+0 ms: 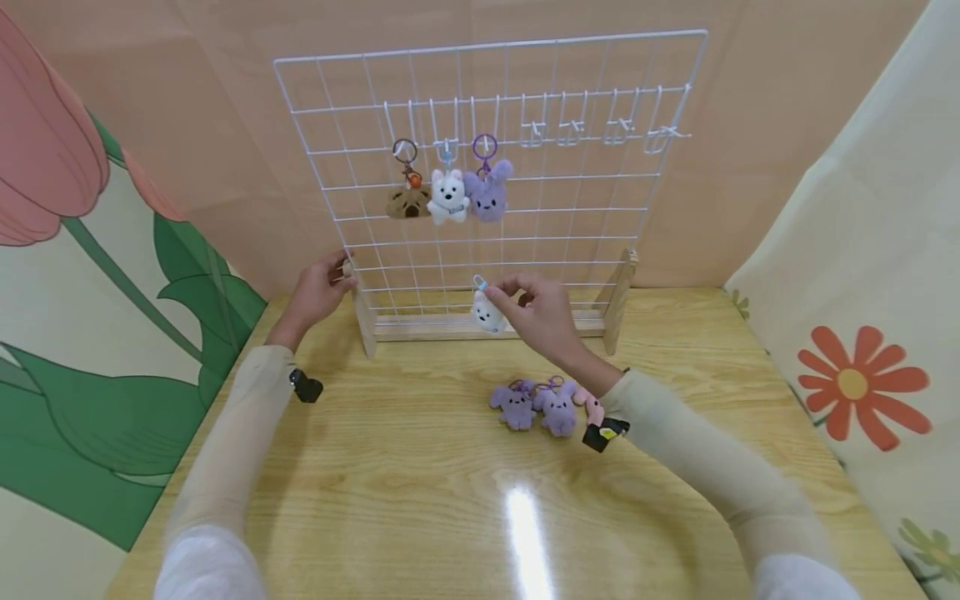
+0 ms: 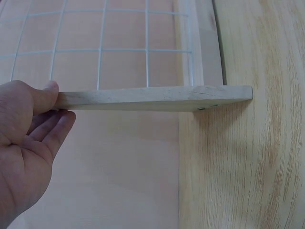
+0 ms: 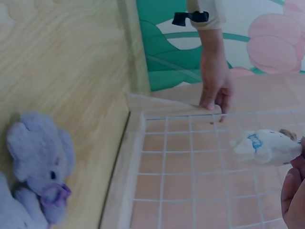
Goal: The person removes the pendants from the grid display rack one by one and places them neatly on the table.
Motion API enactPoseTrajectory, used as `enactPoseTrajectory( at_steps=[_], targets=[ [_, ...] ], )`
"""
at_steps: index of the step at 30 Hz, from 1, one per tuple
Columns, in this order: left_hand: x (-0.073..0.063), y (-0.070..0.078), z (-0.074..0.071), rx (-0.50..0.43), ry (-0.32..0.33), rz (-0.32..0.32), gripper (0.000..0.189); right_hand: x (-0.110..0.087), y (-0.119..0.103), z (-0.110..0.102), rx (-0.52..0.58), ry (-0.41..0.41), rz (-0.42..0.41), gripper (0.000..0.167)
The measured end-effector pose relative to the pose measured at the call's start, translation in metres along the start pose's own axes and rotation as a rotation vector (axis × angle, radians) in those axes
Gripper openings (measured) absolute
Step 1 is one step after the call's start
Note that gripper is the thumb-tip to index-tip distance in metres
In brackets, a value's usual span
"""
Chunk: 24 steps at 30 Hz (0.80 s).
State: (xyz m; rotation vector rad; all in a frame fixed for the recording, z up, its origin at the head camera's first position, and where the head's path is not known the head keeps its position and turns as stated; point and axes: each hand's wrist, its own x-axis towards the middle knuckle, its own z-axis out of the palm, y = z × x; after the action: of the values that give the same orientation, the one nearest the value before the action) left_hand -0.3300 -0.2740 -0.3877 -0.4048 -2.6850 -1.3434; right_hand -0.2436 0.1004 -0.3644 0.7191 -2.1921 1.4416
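My right hand (image 1: 540, 312) pinches a small white plush keychain (image 1: 487, 315) by the light-blue clasp at its top. The plush hangs in front of the lower part of a white wire grid rack (image 1: 491, 46). In the right wrist view, the same white plush (image 3: 259, 148) has a blue mark on it, and only part of my right hand (image 3: 294, 191) shows. At the rack's left side, my left hand (image 1: 318, 287) grips the upper end of the wooden side support (image 2: 143, 98), thumb on one face and fingers on the other.
Hooks on the grid carry a brown plush (image 1: 408, 202), a white plush (image 1: 448, 200) and a purple plush (image 1: 489, 200). Several white hooks (image 1: 573, 132) line up to their right. On the table lie two purple plush keychains (image 1: 558, 408) and a pink one (image 1: 594, 408), partly hidden by my wrist.
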Motion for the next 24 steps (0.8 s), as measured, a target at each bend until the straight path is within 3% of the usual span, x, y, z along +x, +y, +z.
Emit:
enactPoseTrajectory(
  at_steps=[14,24],
  targets=[
    [-0.001,0.0,0.0,0.02,0.005,0.01,0.055,-0.03,0.017,0.019,0.034,-0.103,0.072,0.014],
    [0.0,-0.001,0.0,-0.003,0.006,-0.005,0.055,-0.051,0.025,0.029,-0.004,-0.178,0.128,0.015]
  ],
)
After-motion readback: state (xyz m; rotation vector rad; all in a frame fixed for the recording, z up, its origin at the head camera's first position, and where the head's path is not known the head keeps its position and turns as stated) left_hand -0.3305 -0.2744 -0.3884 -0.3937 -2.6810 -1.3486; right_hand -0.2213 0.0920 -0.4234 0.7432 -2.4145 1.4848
